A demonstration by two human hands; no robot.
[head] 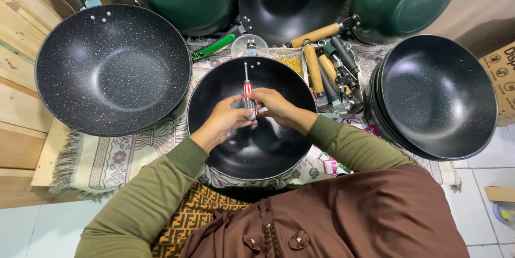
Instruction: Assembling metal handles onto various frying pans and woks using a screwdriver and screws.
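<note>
Head view: we work a screwdriver at the far wall of a bare black wok on the patterned mat.

Largest first, we see the speckled wok (112, 69) at the mat's left edge with its handle already on, and a stack of handleless woks (437, 96) at the right edge, so we judge some are finished and many remain. The wok in hand (252, 140) sits at the mat's near edge, in front of us; no handle shows on it yet. Loose wooden and black handles (327, 73) lie in a tray just right of it. Our left hand (228, 119) and right hand (273, 105) both close around the red-and-white screwdriver (247, 92), its shaft pointing at the holes in the far wall.
</note>
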